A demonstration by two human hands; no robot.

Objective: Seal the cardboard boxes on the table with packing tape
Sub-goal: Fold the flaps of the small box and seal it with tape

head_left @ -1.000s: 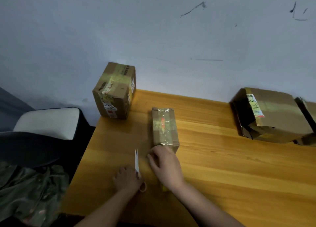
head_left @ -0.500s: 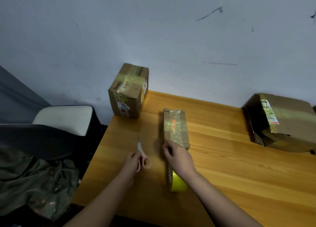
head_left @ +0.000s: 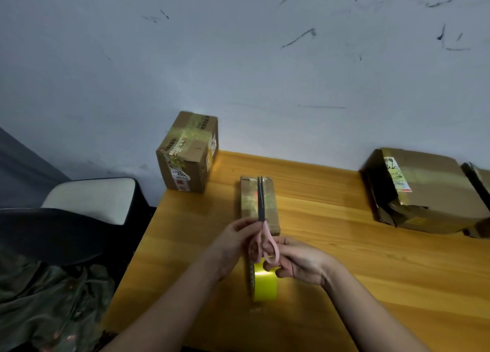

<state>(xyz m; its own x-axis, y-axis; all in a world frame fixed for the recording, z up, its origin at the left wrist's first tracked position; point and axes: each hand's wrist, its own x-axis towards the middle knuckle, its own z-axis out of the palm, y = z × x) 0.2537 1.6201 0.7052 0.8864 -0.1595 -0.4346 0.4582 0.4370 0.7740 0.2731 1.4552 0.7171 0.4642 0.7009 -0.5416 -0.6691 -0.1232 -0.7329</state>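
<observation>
Head view: both hands meet over the wooden counter [head_left: 344,245] around a pair of pink-handled scissors [head_left: 262,229]. The left hand [head_left: 236,241] pinches the scissors near the pivot, while the right hand [head_left: 297,263] has its fingers curled through and around the handle loops. The blades are together and point away from the person, lying across the view of the small box [head_left: 258,203] just beyond the hands. That box is closed, with shiny tape over its top; what is in it cannot be seen. Right under the hands a yellow tape roll [head_left: 263,282] stands on edge on the counter. Farther off to the left of the hands, at the counter's far corner, stands a taller box [head_left: 187,153], closed and taped, with labels on it. Well to the right of the hands sits a large box [head_left: 421,190] with torn, crumpled flaps on its side, its contents hidden. Left of the counter are a chair [head_left: 90,199] and a heap of green cloth [head_left: 50,304]
</observation>
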